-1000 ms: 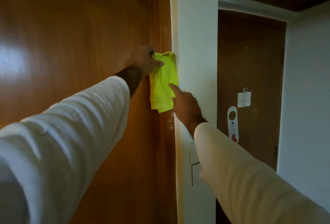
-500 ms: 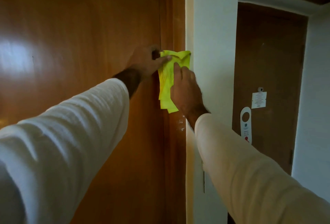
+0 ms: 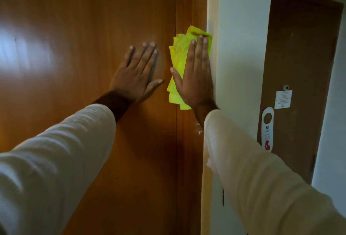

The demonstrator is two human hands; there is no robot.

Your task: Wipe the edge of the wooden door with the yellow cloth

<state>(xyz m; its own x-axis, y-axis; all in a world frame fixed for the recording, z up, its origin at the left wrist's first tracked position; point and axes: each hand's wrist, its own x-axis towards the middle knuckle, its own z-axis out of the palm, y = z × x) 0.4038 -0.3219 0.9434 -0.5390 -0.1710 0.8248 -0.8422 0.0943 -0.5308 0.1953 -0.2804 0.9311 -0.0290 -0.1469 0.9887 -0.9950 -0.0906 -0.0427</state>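
Wooden door (image 3: 84, 29): fills the frame from 9 o'clock past centre, glossy brown, pale glare patch at 9 o'clock. Its right edge meets a wooden frame strip (image 3: 198, 6) along a thin vertical seam just right of centre.

White wall (image 3: 243, 38): a vertical band at 1 to 3 o'clock, directly right of the frame strip.

Second door (image 3: 299, 47): darker, at 3 o'clock, further back. Carries a white notice (image 3: 283, 99) and below it a white door hanger (image 3: 267, 128) with a red mark; print too small to read.

Sleeves: cream, long, both arms reaching in from 7 and 5 o'clock.

Left hand (image 3: 136, 73): just left of centre, laid flat on the door face, fingers spread and pointing to 12 o'clock, holding nothing.

Right hand (image 3: 194, 77): just right of centre, open and flat, fingers together, palm pressing the yellow cloth against the wood; not gripping it.

Yellow cloth (image 3: 179, 57): folded, lying over the seam and frame strip at the door's edge, showing above and left of the right hand.

Small whitish smear (image 3: 198, 129): on the frame strip, just below the right wrist.
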